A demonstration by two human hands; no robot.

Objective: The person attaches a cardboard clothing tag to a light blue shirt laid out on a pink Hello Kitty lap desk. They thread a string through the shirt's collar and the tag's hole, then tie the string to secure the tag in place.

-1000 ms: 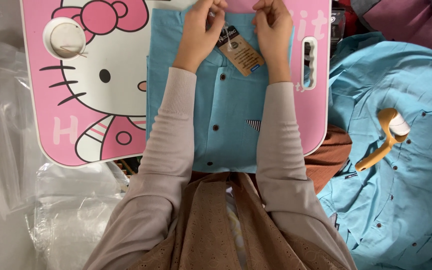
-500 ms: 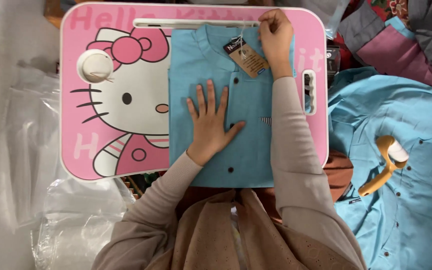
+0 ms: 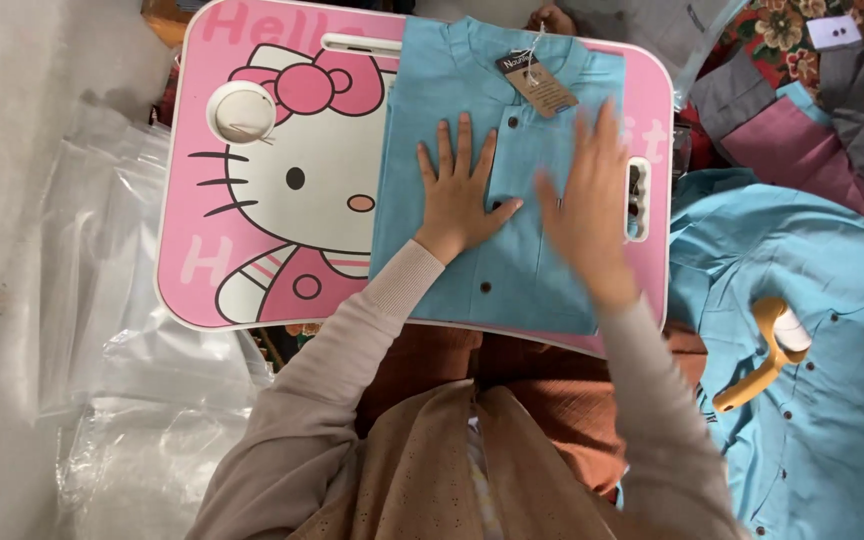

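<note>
The folded blue shirt (image 3: 512,190) lies on our pink lap tray (image 3: 252,170); our left hand (image 3: 460,195) presses it flat, fingers spread, and our right hand (image 3: 592,205), blurred, lies open on it. The tray's round cup hollow (image 3: 242,112) holds thin, indistinct bits.

Place: home-based garment packing spot, floor level | Evidence: pink cartoon lap tray (image 3: 252,150) is used as a work surface | clear plastic bags (image 3: 122,330) are heaped at one side | unfolded blue shirts (image 3: 802,350) and other folded garments (image 3: 812,110) are piled at the other | patterned fabric (image 3: 782,30) is seen beneath
</note>
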